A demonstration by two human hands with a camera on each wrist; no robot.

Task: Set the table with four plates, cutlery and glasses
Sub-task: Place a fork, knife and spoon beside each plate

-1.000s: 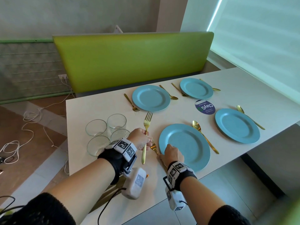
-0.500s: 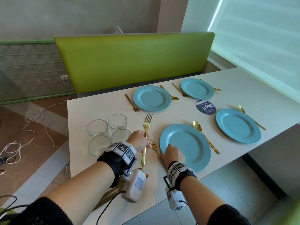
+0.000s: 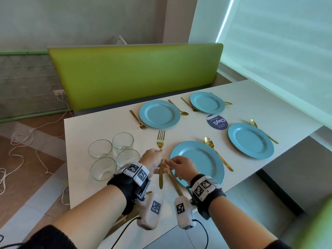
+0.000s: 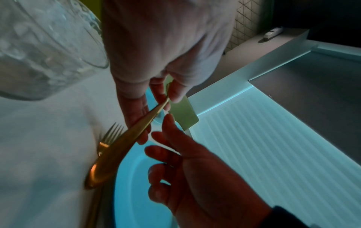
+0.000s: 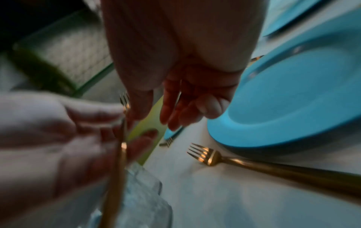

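Holding a gold fork (image 3: 161, 155) by its neck, the left hand (image 3: 150, 161) pinches it between thumb and fingertips, tines up and away toward the green bench back (image 3: 133, 74), handle hanging down toward the person; long axis runs near-far, roughly upright with a slight tilt; right hand (image 3: 181, 168) is just beside that handle, fingers loose and spread, grasping nothing, so it is the nearer hand for a handover; a second fork (image 5: 254, 163) already lies flat on the white table (image 3: 251, 101), just left of the near blue plate (image 3: 199, 162), tines pointing away, axis along the plate edge; my read: the held fork belongs to the right-hand plate (image 3: 250, 140), which shows a spoon (image 3: 262, 131) but no fork, well off to the right; passing to the right hand looks shorter than reaching across; four glasses (image 3: 113, 155) sit clustered near the left edge, not yet distributed.
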